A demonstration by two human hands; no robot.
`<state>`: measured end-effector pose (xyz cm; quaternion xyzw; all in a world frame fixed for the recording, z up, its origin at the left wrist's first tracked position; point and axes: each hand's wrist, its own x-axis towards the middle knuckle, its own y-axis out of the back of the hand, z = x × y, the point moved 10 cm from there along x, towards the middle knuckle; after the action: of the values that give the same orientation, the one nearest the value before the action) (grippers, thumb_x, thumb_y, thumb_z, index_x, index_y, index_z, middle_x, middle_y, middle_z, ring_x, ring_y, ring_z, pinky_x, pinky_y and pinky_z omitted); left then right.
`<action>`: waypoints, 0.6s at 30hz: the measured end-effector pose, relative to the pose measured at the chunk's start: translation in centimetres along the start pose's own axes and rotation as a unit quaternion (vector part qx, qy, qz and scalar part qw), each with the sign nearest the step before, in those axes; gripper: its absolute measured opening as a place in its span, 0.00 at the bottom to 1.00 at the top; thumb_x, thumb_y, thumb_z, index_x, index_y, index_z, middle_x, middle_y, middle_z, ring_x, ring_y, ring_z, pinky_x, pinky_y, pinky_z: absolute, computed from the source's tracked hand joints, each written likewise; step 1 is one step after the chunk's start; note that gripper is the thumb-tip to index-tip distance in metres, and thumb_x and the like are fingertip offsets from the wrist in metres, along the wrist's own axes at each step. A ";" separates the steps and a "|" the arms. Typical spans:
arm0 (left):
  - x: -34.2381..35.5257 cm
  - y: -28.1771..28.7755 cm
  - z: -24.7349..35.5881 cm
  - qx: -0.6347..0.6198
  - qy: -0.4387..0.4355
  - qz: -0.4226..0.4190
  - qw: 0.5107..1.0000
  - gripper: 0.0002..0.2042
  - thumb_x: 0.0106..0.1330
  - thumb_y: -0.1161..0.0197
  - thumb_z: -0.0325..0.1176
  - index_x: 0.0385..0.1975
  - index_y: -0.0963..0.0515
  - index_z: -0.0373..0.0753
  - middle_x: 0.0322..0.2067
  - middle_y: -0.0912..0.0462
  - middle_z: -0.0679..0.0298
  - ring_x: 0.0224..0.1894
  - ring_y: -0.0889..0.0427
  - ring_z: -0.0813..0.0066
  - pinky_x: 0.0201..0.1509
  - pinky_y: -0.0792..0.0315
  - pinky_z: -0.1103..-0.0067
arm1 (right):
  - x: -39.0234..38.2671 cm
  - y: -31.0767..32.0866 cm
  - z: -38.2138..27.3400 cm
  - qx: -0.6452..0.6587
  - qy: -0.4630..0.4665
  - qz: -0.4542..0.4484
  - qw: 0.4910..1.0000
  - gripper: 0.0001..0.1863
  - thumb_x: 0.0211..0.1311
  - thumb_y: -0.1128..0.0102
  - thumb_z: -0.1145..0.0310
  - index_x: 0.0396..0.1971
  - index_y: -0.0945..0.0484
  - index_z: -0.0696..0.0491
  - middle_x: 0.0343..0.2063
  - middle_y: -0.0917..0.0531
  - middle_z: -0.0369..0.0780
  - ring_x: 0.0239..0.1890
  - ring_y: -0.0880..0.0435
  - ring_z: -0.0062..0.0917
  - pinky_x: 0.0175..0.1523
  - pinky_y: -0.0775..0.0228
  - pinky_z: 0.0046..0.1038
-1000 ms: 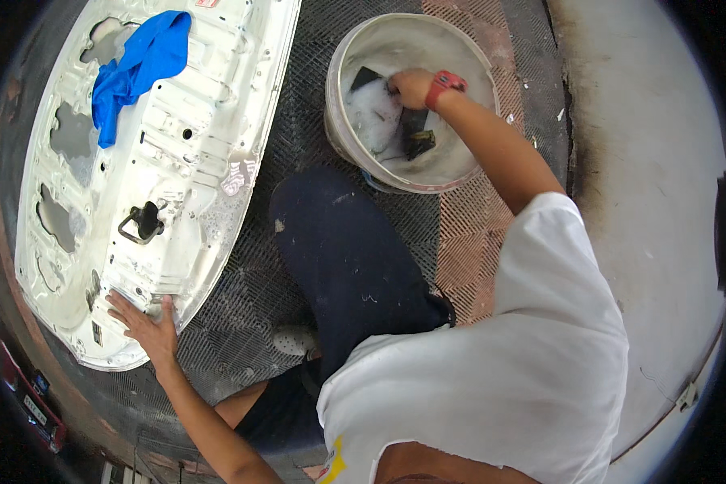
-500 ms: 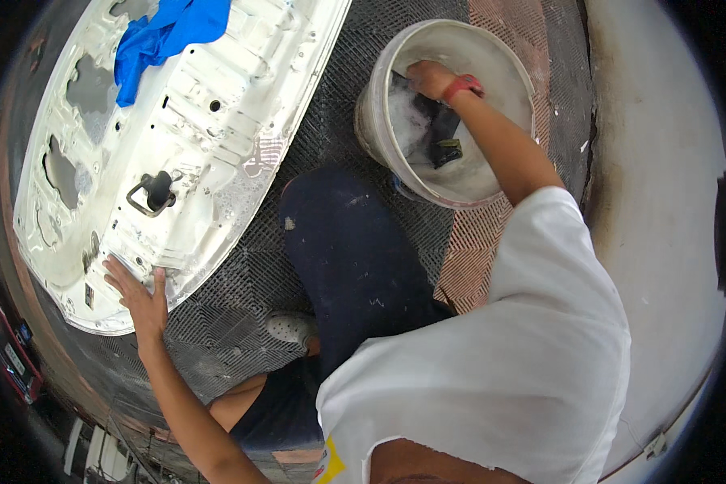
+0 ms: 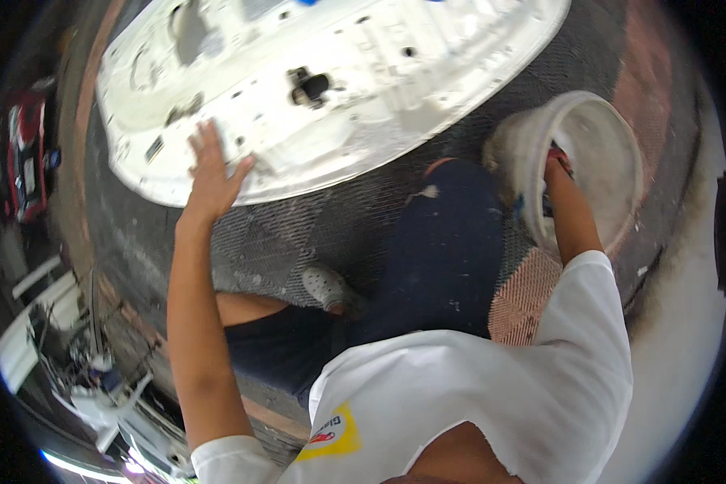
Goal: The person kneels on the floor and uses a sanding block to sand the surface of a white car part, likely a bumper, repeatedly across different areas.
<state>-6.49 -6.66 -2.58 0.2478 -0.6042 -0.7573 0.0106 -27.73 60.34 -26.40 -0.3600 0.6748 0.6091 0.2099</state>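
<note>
My left hand (image 3: 211,179) rests on the edge of a white metal car panel (image 3: 339,149), fingers spread and holding nothing. The panel has several cut-out holes and a wet-looking shine. On my right stands a pale, scuffed plastic bucket (image 3: 512,149). My right arm reaches into it, a red band (image 3: 562,160) round the wrist. The fingers of that hand are hidden and blurred at the bucket's inner wall, so I cannot see what they hold. Something dark shows beside the forearm in the bucket.
Black and reddish grid floor mats (image 3: 524,298) lie under the panel and bucket. My bent knee (image 3: 452,234) sits between them. A pale curved surface (image 3: 661,387) rises at the right. A red car (image 3: 31,161) stands at the far left, vehicle parts (image 3: 113,403) below it.
The view has swung left, so panel and bucket appear further right. My right hand, earlier visible at a dark wet cloth in the bucket, is now mostly hidden. My left hand stays on the panel.
</note>
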 end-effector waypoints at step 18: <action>-1.5 0.1 1.0 0.018 0.049 0.029 0.998 0.50 0.82 0.52 0.68 0.88 0.62 0.38 0.87 0.63 0.40 0.88 0.70 0.33 0.78 0.54 0.24 | -27.3 27.8 -16.2 0.141 0.118 0.360 0.915 0.25 0.85 0.40 0.56 0.66 0.17 0.60 0.58 0.11 0.46 0.58 0.14 0.25 0.67 0.26 0.29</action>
<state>-5.61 -5.30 -1.79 0.2670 -0.6232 -0.7328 0.0574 -28.01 50.80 14.66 -0.1283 0.8571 0.4957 -0.0562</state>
